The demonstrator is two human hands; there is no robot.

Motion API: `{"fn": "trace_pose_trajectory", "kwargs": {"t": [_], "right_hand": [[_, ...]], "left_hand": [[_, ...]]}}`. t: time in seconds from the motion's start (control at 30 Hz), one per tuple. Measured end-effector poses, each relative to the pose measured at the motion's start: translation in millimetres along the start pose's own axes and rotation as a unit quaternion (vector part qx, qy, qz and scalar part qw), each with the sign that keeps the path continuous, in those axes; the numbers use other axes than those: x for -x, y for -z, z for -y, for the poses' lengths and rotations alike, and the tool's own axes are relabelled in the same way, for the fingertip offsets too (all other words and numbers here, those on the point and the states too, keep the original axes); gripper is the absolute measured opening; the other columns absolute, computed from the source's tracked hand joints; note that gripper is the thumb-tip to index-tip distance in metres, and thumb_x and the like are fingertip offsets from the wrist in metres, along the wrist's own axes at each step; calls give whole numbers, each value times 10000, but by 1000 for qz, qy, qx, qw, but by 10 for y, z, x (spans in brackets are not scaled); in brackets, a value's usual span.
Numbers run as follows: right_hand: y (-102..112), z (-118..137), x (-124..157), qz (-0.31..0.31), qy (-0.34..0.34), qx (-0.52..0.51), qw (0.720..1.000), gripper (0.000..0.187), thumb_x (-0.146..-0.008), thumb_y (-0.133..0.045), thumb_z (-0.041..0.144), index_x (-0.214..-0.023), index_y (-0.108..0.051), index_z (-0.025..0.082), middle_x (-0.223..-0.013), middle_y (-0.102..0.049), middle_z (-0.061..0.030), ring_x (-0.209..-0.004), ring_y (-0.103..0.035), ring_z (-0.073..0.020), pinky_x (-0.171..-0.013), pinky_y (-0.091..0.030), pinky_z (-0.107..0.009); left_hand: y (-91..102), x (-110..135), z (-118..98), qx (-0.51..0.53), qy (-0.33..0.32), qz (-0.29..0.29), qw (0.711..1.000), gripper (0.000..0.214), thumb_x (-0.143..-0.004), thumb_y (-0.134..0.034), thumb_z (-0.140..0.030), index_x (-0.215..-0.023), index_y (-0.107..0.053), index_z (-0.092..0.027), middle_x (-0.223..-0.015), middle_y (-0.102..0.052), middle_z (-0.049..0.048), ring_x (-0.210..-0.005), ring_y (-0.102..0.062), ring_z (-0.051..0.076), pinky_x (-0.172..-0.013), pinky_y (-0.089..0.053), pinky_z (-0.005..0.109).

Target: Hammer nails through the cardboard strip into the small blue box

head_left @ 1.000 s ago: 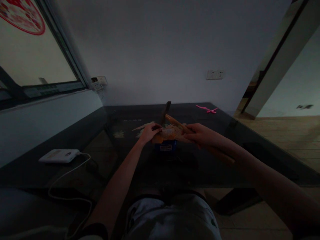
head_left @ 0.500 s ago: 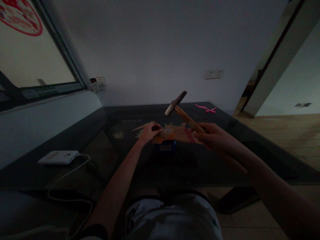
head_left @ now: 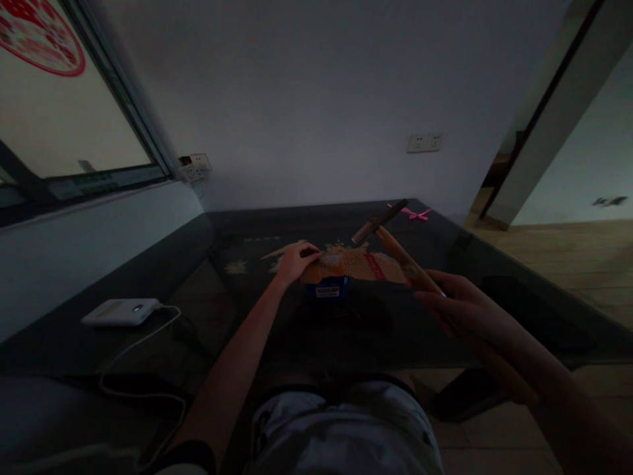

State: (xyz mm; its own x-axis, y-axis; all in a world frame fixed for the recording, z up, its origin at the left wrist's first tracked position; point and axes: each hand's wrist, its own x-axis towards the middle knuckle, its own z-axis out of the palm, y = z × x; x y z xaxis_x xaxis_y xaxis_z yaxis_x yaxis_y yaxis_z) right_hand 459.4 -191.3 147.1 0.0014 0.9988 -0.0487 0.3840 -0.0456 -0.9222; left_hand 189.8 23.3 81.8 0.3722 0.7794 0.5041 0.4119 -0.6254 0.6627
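My right hand (head_left: 457, 310) is closed round the wooden handle of a hammer (head_left: 395, 247), whose dark metal head points up and away over the table. My left hand (head_left: 295, 260) rests with bent fingers pressed on the left end of an orange patterned board (head_left: 356, 266). That board lies across a small blue box (head_left: 329, 289) on the dark glass table (head_left: 277, 330). The hammer head hangs above and to the right of the board, apart from it.
A white power bank (head_left: 120, 312) with a white cable (head_left: 143, 356) lies at the table's left. A pink ribbon (head_left: 413, 213) sits at the far right corner. Wall sockets (head_left: 425, 142) are behind; a window frame stands left, a doorway right.
The hammer rose from the board, then swung back to the right and toward me as my right hand drew away. My left hand stayed on the board.
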Motion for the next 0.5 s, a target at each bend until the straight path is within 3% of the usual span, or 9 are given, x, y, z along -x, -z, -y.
{"fn": "trace_pose_trajectory", "kwargs": {"t": [0.17,0.27,0.37,0.43,0.5], "right_hand": [[-7,-42,37,-10,-7,-17,1000,444,-693,-614,423,-1034,-546,147,-521,-422,70,-369,-400,-78,-320,-357,-196],[-13,-91,72,-17,-14,-22,1000,424,-696,-620,422,-1022,-546,162,-532,-434,68,-376,-412,-82,-328,-376,-200],[-27,-186,117,-29,-24,-33,999,389,-709,-615,426,-1002,-542,182,-530,-426,72,-368,-411,-78,-326,-373,-197],[-38,-276,149,-31,-25,-51,998,373,-726,-606,431,-1001,-533,189,-518,-413,78,-355,-401,-75,-320,-364,-193],[-48,-378,181,-34,-26,-69,997,371,-742,-601,431,-1015,-525,192,-505,-401,83,-346,-390,-72,-315,-357,-190]], "left_hand": [[-38,2,20,14,-1,-5,1000,90,-755,-623,-239,-776,-650,-155,-811,-672,51,-784,-633,167,-761,-496,299],[-3,6,-18,5,-16,-8,1000,169,-745,-642,-232,-895,-634,-155,-873,-662,58,-816,-626,162,-781,-496,300],[107,67,-213,-48,-69,-50,995,332,-720,-681,-245,-1032,-595,-171,-1008,-627,75,-923,-595,175,-851,-470,313],[177,175,-429,-91,-104,-98,986,299,-761,-640,-256,-1048,-590,-186,-1048,-604,80,-983,-565,189,-890,-444,325],[184,339,-660,-118,-136,-91,979,209,-821,-565,-269,-1015,-606,-200,-1006,-614,72,-985,-558,199,-904,-425,336]]}}
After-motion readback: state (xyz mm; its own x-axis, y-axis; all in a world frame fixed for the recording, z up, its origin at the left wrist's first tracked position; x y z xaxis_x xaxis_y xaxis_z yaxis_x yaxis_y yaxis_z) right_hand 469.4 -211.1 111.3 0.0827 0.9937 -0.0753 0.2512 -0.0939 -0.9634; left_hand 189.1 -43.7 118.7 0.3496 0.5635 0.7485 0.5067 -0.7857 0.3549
